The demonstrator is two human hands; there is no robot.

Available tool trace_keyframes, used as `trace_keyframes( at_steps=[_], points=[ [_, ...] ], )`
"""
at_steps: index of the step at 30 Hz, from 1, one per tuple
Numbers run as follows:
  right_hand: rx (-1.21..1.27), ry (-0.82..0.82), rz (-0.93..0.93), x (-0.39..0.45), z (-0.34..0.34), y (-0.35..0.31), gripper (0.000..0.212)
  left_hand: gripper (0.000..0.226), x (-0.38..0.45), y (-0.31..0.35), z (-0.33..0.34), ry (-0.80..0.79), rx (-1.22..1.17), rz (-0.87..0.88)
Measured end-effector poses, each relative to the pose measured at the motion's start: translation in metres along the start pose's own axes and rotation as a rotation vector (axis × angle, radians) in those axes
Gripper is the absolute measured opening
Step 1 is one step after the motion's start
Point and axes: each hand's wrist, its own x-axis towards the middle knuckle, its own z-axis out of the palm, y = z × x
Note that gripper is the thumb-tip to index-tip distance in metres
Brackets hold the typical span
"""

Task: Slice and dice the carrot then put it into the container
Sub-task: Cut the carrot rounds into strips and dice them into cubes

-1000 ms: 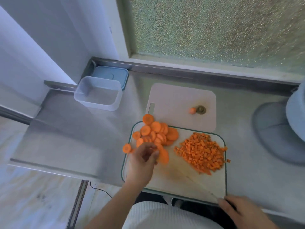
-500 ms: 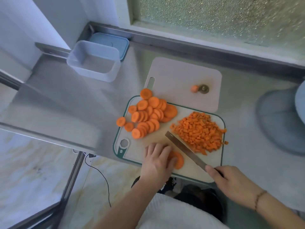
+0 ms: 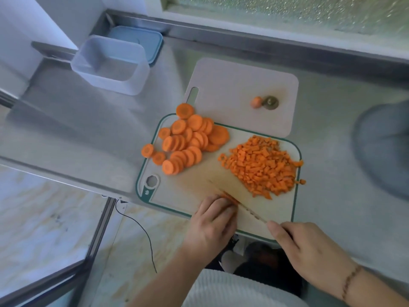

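Left hand (image 3: 212, 227) arches knuckles-up at the board's (image 3: 177, 197) near edge, fingers curled, pinning carrot slices (image 3: 230, 198); right hand (image 3: 307, 251) grips the knife (image 3: 250, 212). Half a second ago the blade lay flat beside the slices; now it stands on edge, cutting them. Its long axis runs diagonally, tip pointing far-left toward the container (image 3: 110, 65).

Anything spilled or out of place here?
Yes. One carrot slice lies off the cutting board on the steel counter, left of the pile, and a few diced bits sit at the board's right rim.
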Motion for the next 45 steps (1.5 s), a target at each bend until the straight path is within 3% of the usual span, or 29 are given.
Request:
trace_keyframes(
  at_steps=[7, 11, 17, 21, 30, 37, 42, 45],
  points=[
    [-0.085, -0.095, 0.053, -0.009, -0.003, -0.009, 0.063, 0.009, 0.003, -0.008, -0.005, -0.026, 0.005, 0.039],
    [-0.167, -0.078, 0.052, 0.002, 0.003, -0.020, 0.072, 0.009, 0.003, -0.011, -0.006, -0.055, 0.002, 0.060],
    [-0.047, -0.047, 0.006, 0.008, 0.001, -0.015, 0.071, 0.013, 0.003, -0.014, -0.017, -0.108, 0.003, 0.128],
    [-0.022, -0.057, 0.029, -0.008, -0.007, -0.011, 0.067, 0.008, 0.001, -0.016, -0.014, -0.068, 0.008, 0.100],
    [-0.234, -0.117, 0.044, 0.002, 0.004, -0.032, 0.067, 0.010, -0.005, -0.011, -0.009, -0.036, -0.033, 0.027],
    [-0.050, -0.063, 0.006, -0.004, 0.006, -0.020, 0.069, 0.012, -0.006, -0.013, -0.016, -0.036, 0.014, 0.063],
    [-0.050, -0.086, 0.040, -0.020, 0.007, -0.013, 0.059, 0.008, -0.012, -0.013, -0.017, -0.023, 0.022, 0.047],
    [-0.124, -0.095, 0.048, -0.015, 0.010, -0.019, 0.073, 0.008, -0.012, -0.010, -0.017, -0.029, 0.017, 0.032]
  ],
)
